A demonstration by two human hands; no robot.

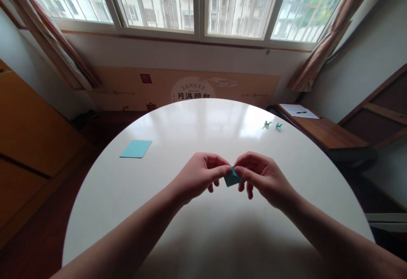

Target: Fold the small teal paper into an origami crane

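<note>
Both my hands meet over the middle of the round white table [159,211]. Between them is a small folded piece of teal paper [232,179]. My left hand [200,175] pinches its left top corner with thumb and forefinger. My right hand [262,177] pinches the right top corner the same way, other fingers curled under. The paper hangs just above the tabletop, mostly hidden by my fingertips.
A stack of light blue paper sheets [136,149] lies at the table's left. Two tiny folded paper figures, one green [267,124] and one teal [279,126], stand at the far right. A wooden side desk [321,128] with a sheet and pen sits beyond the right edge.
</note>
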